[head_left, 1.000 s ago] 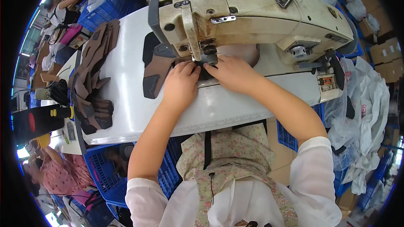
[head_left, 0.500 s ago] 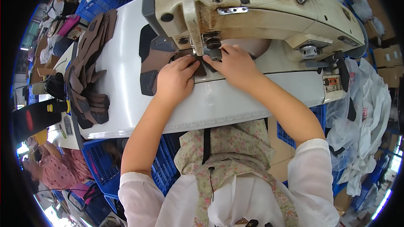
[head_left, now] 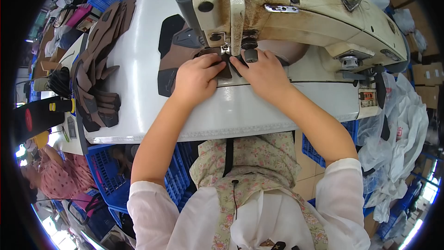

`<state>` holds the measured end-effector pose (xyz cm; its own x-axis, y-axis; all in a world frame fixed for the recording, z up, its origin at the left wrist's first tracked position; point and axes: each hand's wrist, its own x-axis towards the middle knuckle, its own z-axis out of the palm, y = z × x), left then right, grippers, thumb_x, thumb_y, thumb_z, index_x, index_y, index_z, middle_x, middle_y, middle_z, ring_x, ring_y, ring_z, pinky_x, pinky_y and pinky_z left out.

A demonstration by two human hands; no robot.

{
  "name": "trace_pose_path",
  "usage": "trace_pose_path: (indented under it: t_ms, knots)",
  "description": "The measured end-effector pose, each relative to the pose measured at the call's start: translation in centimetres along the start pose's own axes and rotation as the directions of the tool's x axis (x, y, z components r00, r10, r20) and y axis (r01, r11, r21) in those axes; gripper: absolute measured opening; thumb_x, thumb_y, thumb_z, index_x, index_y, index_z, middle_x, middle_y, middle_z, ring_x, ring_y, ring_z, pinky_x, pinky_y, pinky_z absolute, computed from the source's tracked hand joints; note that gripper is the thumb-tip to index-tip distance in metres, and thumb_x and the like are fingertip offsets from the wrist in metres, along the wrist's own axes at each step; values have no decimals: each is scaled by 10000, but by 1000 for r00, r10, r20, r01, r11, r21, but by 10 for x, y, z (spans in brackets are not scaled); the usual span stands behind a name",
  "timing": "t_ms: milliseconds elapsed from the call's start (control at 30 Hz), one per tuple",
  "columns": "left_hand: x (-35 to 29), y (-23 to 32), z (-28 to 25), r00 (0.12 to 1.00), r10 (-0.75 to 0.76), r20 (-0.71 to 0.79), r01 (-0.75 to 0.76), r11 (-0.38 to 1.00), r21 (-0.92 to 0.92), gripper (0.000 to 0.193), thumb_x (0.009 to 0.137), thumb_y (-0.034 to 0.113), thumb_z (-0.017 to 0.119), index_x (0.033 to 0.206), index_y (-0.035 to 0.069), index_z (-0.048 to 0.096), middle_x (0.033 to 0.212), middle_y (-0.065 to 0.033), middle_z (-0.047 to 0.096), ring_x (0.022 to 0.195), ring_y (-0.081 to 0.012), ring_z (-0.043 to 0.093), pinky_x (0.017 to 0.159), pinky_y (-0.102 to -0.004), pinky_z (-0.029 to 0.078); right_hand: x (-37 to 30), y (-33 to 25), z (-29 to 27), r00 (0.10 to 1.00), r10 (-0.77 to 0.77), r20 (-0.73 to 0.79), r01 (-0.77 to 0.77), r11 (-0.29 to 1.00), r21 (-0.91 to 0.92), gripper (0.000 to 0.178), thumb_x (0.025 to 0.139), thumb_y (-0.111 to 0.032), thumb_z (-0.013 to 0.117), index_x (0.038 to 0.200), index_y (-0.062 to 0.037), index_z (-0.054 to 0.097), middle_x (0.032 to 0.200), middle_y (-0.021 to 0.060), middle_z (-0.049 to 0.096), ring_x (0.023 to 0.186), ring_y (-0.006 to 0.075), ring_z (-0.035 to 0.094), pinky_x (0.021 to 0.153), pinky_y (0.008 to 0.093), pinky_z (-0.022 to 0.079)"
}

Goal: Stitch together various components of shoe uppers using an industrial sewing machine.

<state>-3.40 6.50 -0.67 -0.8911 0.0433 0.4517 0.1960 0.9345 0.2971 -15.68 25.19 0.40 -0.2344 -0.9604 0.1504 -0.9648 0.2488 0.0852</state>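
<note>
Under the presser foot of a worn cream sewing machine (head_left: 286,25) lies a flat brown and black piece (head_left: 178,54), which looks like a shoe upper. My left hand (head_left: 196,79) rests on its near part, fingers bent and pressed onto it just left of the needle. To the right of the needle, my right hand (head_left: 264,75) has thumb and fingers closed at the piece's edge, close beside a dark round knob (head_left: 250,55). My fingers and the machine head hide part of the piece, and the exact stitching spot is hard to make out.
On the left of the white table (head_left: 138,71) lies a heap of similar brown pieces (head_left: 99,69). Blue crates (head_left: 108,176) stand below its edge. White plastic bags (head_left: 397,143) hang at the right. Another person in a pink spotted top (head_left: 64,176) sits at the far left.
The view has shifted, so the machine and table appear farther right. Both my hands stay on the piece beside the needle, with little visible change in their grip.
</note>
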Motion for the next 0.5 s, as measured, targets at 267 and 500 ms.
trace_pose_path:
  t_ms: [267, 500]
  knots:
    - [2, 3, 1, 1000, 11, -7, -11, 1000, -2, 436, 635, 16, 570, 1034, 73, 736, 1061, -89, 672, 941, -288, 659, 790, -391, 541, -6, 2, 7, 995, 6, -102, -2, 999, 40, 391, 815, -100, 558, 1194, -147, 639, 1168, 71, 607, 1111, 310, 543, 904, 407, 450]
    - [-2, 0, 0, 1000, -6, -10, 6, 1000, 6, 435, 632, 24, 579, 1034, 77, 735, 1068, -80, 673, 984, -271, 655, 806, -386, 541, -62, 15, -6, 608, 659, -443, -491, 750, 443, 335, 789, -140, 678, 1112, -52, 664, 1229, 165, 570, 1185, 365, 499, 1004, 468, 403]
